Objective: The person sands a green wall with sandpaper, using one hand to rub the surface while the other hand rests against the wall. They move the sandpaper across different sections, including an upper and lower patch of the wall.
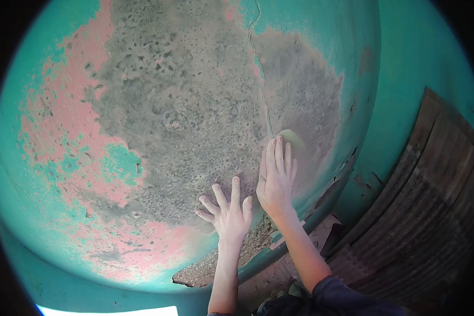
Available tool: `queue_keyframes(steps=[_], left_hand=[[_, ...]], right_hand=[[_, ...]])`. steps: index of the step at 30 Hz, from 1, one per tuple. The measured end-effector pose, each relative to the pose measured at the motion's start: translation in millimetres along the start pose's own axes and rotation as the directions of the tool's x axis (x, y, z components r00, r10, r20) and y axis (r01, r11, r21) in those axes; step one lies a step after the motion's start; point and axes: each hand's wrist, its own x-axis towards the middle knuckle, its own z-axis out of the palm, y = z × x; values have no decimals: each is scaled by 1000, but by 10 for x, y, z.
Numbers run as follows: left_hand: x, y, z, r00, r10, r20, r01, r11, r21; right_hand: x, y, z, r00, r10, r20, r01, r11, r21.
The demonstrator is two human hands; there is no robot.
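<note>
My left hand (226,213) lies with fingers spread on the lower part of the worn wall (195,105), palm towards it, with nothing held. To its right and a little higher, my right hand (277,176) presses a pale green pad (292,139) against the wall. Its fingers are stretched out close together over the pad, and only a rounded upper edge of it shows; the rest is hidden. A crack (263,89) runs down the wall to my right fingertips. Pale dust coats both hands. Around them the surface is bare, pitted grey, edged with pink and turquoise paint.
Broken plaster exposes a rough strip (210,266) along the wall's lower edge. Brown corrugated sheets (405,210) lean at the right against another turquoise wall (421,47). A bright white patch (110,311) shows at the bottom left.
</note>
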Motion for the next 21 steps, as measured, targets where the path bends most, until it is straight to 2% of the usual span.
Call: queue_keyframes(steps=[2,4,6,8,10,15,17,21], left_hand=[[-4,-14,-25,1000,2,2,-2,1000,3],[6,-4,-24,1000,-9,29,9,1000,-6],[0,-8,-13,1000,-4,13,4,1000,-1],[-3,-3,1,1000,1,0,-1,1000,4],[2,-7,3,1000,-6,2,6,1000,6],[10,9,-49,998,-26,61,26,1000,1],[22,9,-41,997,-34,73,34,999,3],[18,10,-16,1000,-18,20,18,1000,15]], right_hand=[[-18,-31,-6,1000,18,-2,-18,998,55],[-94,18,-1,999,11,32,-13,999,40],[-93,74,-12,998,-3,58,6,998,-64],[-8,105,-39,1000,-7,18,8,999,-54],[-64,118,-5,1000,-5,7,5,999,34],[-203,240,90,999,6,49,-5,1000,-22],[-14,255,19,997,-50,-50,50,999,1],[-135,289,19,998,-50,33,52,995,-81]])
